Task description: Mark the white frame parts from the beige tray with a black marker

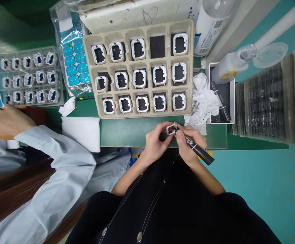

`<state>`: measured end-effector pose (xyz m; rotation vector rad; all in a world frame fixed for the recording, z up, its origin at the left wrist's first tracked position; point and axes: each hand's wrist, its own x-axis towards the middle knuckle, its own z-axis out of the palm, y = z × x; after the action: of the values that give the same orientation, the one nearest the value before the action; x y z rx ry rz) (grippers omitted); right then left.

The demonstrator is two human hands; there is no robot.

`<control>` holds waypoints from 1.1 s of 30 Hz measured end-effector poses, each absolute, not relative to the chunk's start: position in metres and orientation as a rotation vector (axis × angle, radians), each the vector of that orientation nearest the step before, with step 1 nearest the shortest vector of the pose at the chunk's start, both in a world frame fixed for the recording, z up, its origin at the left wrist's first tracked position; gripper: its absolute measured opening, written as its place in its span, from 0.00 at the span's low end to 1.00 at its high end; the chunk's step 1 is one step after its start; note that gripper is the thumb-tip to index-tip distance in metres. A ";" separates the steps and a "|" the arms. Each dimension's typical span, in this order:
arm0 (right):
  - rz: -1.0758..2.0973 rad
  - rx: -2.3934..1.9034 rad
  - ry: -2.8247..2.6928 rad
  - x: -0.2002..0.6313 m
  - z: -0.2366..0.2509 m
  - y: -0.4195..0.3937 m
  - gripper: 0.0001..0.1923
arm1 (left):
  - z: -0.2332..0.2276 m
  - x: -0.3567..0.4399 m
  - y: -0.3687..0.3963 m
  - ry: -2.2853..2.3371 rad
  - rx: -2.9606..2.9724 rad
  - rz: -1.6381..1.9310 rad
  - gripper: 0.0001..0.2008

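Just beyond the bench's near edge, my left hand [155,141] pinches a small white square frame [171,128] with rounded corners. My right hand [189,144] grips a black marker pen [199,151], its tip end meeting the frame and its back end slanting toward the lower right. Above my hands lies a beige moulded tray [142,117] of square pockets. Similar white frames, such as this one [139,78], sit one to a pocket. A single pocket [157,47] in the top row shows only its dark bottom.
Left, a co-worker's hand [7,118] is near a clear tray [61,98] of similar parts. Bagged blue pieces [75,64], a white sheet [82,134] and crumpled paper [203,98] lie around. A bottle [210,27], a white box [232,115] and stacked trays [264,105] stand right.
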<state>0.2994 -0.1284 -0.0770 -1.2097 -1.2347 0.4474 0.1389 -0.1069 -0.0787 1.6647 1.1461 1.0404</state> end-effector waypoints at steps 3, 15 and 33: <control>0.438 -1.238 -1.251 0.300 -0.074 -0.128 0.06 | -0.077 0.139 -0.107 1.161 1.714 1.048 0.18; 0.235 -1.275 -1.413 0.296 -0.063 -0.129 0.09 | -0.079 0.139 -0.107 1.192 1.686 1.013 0.14; 0.271 -1.262 -1.369 0.297 -0.069 -0.130 0.07 | -0.078 0.139 -0.107 1.215 1.691 1.045 0.13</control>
<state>0.2969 -0.1305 -0.0686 -1.2616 -1.3690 0.2706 0.1385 -0.1066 -0.0779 1.6908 1.2149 1.0449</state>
